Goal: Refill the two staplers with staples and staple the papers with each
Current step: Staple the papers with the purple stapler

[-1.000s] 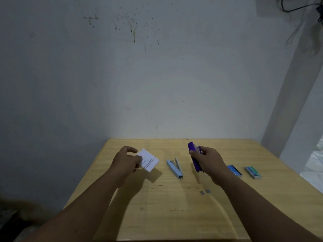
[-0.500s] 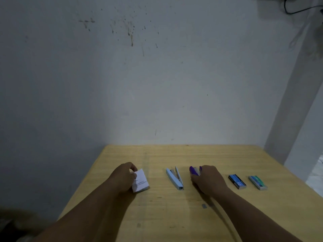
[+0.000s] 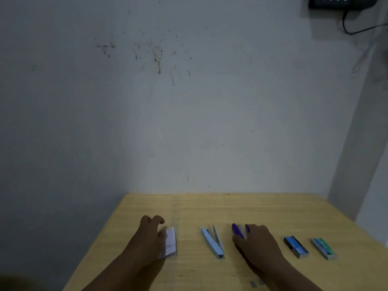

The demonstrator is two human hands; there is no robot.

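A small stack of white papers (image 3: 171, 243) lies on the wooden table (image 3: 210, 206). My left hand (image 3: 150, 234) rests beside it, thumb against its left edge, the other fingers loosely curled and off the paper. A light blue stapler (image 3: 212, 241) lies in the middle with its top slightly raised. To its right lies the purple stapler (image 3: 237, 229), gripped by my right hand (image 3: 257, 243) palm down against the table. Only the stapler's front end shows past the fingers.
A blue staple box (image 3: 296, 247) and a green staple box (image 3: 324, 248) lie side by side right of my right hand. Small loose staple strips (image 3: 256, 283) lie near the front edge. The table meets the wall at the back.
Both hands came down to the table: the papers and the purple stapler, held in the air a second ago, now lie on the wood. My left fingers have lifted off the papers.
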